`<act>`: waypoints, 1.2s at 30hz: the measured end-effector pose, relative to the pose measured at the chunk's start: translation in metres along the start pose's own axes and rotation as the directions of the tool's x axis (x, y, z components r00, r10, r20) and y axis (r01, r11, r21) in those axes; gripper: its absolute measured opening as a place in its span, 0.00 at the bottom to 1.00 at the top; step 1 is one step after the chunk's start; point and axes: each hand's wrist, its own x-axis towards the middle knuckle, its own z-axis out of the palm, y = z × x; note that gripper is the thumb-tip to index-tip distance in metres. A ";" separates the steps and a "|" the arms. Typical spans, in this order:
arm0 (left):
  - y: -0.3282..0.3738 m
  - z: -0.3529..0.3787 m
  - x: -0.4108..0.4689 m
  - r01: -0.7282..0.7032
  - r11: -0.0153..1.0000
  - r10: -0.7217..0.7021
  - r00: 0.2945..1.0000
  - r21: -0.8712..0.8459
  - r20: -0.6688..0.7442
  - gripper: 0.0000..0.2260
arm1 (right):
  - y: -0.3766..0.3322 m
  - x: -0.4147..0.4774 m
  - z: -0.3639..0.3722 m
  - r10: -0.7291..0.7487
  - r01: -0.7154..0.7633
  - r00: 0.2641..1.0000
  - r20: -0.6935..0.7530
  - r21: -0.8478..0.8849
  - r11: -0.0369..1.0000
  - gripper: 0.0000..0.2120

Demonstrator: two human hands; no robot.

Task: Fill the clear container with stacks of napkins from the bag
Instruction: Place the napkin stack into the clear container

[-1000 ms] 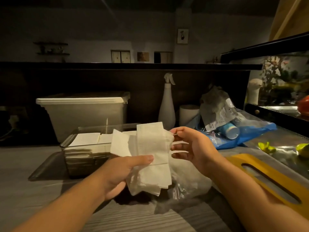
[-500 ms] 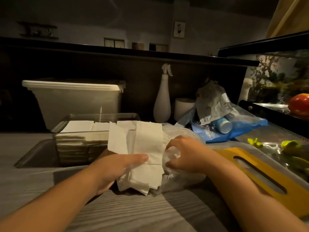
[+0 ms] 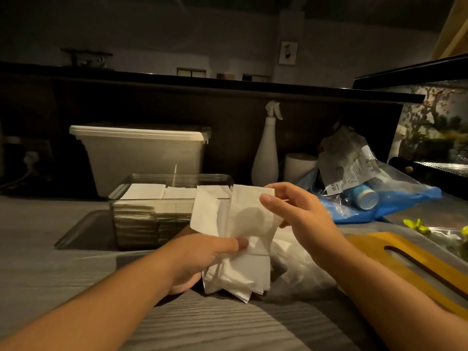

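Left hand (image 3: 202, 259) thumb-clamps the splayed napkins (image 3: 243, 224) low, right hand (image 3: 296, 211) pinches their top edge, seemingly to square them, just before the well-stocked container (image 3: 174, 177) mid-desk, bag (image 3: 298, 264) slumped beneath

Matt white paper napkins (image 3: 243, 224) | glossy clear plastic container (image 3: 174, 196) | crinkled shiny plastic bag (image 3: 301, 269) | grained matt wood counter (image 3: 215, 323) | frosted plastic bin (image 3: 144, 158)

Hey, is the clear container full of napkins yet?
Nearly full: in the clear container, stacked napkins reach close to the rim. Its right part is hidden behind the bunch in the left hand.
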 end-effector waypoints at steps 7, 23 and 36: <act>0.002 0.000 -0.003 0.060 0.997 -0.055 0.993 -0.045 0.100 0.19 | 0.002 0.000 0.003 -0.120 0.101 0.977 -0.174 -0.114 0.988 0.02; 0.009 0.000 -0.003 -0.078 0.967 0.065 0.996 -0.242 -0.060 0.17 | -0.020 -0.010 -0.003 0.027 -0.028 1.000 0.009 0.228 0.973 0.02; 0.008 0.004 -0.005 -0.150 0.948 0.122 0.986 -0.282 -0.115 0.10 | -0.009 -0.016 0.012 -0.106 0.096 0.988 -0.114 -0.088 0.991 0.02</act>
